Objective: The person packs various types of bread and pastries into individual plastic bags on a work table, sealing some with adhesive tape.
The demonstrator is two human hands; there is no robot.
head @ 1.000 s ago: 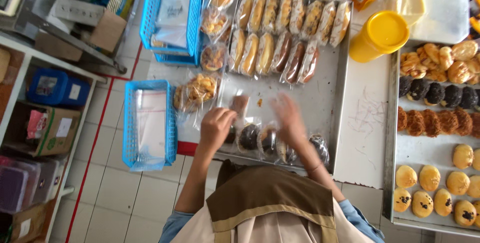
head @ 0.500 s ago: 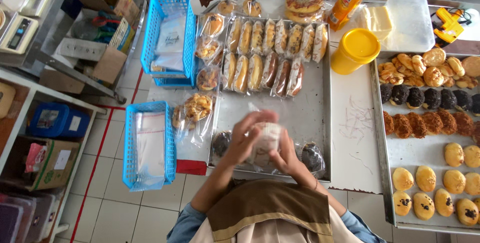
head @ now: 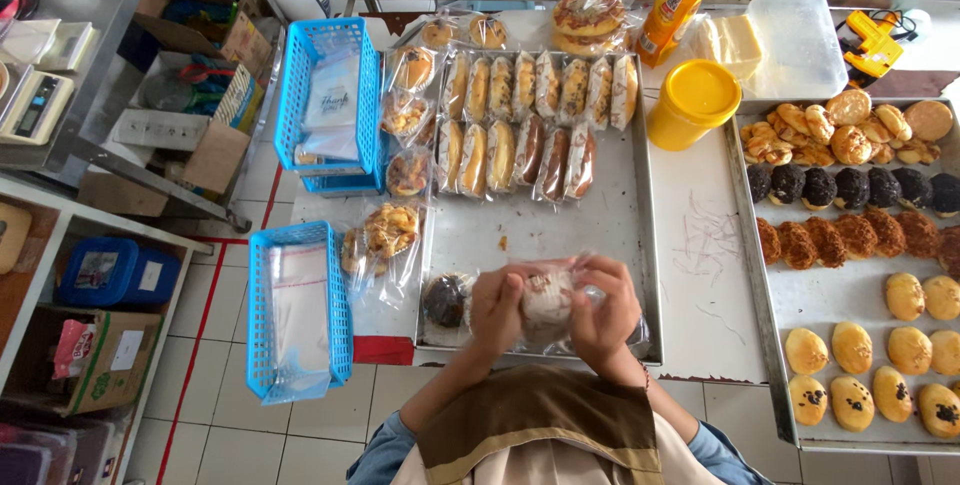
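Both hands meet over the near edge of the metal tray point(head: 610, 245). The left hand point(head: 497, 307) and the right hand point(head: 603, 310) curl their fingers around a pastry in a clear plastic bag point(head: 548, 303), holding it between them just above the tray. Just left of the left hand lies a dark bagged bun point(head: 445, 299). Farther on the tray, two rows of wrapped breads point(head: 530, 120) lie side by side. To the left, off the tray, stands a blue basket point(head: 298, 310) holding clear bags. To the right sit a yellow tub point(head: 692, 103) and a big tray of unwrapped pastries point(head: 860, 245).
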